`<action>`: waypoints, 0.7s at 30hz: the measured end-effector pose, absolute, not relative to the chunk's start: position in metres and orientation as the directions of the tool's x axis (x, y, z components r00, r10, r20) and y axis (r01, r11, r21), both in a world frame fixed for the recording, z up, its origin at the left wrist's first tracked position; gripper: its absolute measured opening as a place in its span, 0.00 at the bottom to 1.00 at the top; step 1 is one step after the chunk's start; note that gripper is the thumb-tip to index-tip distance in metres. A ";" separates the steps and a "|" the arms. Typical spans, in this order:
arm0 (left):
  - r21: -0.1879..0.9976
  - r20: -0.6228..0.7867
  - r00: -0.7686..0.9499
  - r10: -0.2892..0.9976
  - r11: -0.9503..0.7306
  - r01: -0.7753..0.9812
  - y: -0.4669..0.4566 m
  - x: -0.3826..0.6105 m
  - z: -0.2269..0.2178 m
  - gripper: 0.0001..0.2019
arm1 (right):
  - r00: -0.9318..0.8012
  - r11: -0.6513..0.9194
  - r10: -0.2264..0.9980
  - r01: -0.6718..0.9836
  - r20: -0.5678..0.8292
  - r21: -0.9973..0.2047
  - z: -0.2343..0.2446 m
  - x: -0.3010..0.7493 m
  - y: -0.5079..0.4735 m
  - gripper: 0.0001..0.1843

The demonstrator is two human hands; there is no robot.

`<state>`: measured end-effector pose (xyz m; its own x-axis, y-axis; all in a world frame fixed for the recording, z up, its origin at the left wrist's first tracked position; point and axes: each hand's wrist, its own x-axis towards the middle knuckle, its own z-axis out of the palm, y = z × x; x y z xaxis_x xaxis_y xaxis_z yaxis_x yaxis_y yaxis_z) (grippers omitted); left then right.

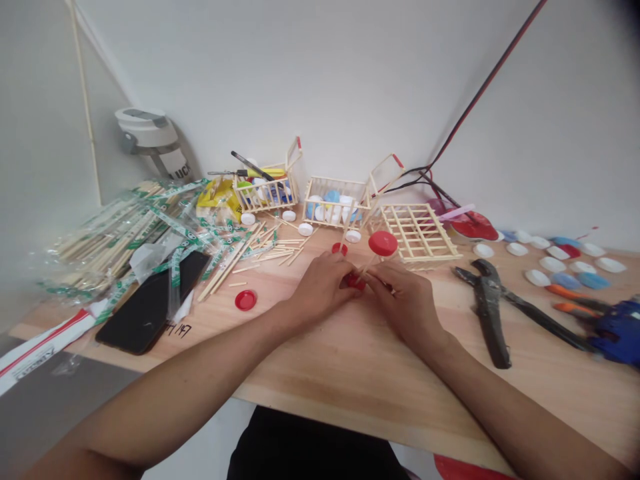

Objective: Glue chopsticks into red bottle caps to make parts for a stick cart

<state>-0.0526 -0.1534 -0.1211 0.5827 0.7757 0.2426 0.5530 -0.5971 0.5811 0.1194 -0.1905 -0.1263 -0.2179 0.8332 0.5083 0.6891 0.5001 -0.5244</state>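
My left hand [320,285] and my right hand [400,297] meet above the wooden table [350,363], both pinching a thin wooden stick [369,265]. A red bottle cap [383,243] stands up on the stick's far end. A second red cap [357,282] sits low between my hands, partly hidden by my fingers. Just beyond my left hand lies a third red cap [339,249], and a red cap [245,300] rests alone to the left.
Behind my hands stand small wooden-stick crates [337,203] holding bottle caps, plus a flat stick lattice [417,232]. Black pliers [490,308] lie to the right, near several white and blue caps. Wrapped chopsticks [115,237] and a black phone [150,303] lie to the left.
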 end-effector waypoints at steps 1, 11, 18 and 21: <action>0.581 0.238 0.582 0.778 -0.594 0.556 -0.153 -0.053 -0.121 0.07 | -0.218 0.498 0.835 0.689 0.505 -0.526 -0.126 0.119 -0.191 0.11; 0.572 0.249 0.583 0.774 -0.603 0.556 -0.154 -0.053 -0.121 0.07 | -0.216 0.495 0.839 0.682 0.500 -0.537 -0.124 0.119 -0.191 0.10; 0.570 0.262 0.580 0.772 -0.608 0.552 -0.154 -0.053 -0.122 0.07 | -0.218 0.496 0.836 0.694 0.503 -0.522 -0.125 0.119 -0.191 0.11; 0.572 0.254 0.582 0.773 -0.605 0.553 -0.154 -0.053 -0.123 0.07 | -0.221 0.496 0.837 0.693 0.501 -0.523 -0.124 0.119 -0.191 0.10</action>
<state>-0.0525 -0.1539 -0.1225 0.5818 0.7726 0.2542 0.5534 -0.6050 0.5725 0.1193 -0.1910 -0.1244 -0.2206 0.8369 0.5009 0.6935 0.4957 -0.5228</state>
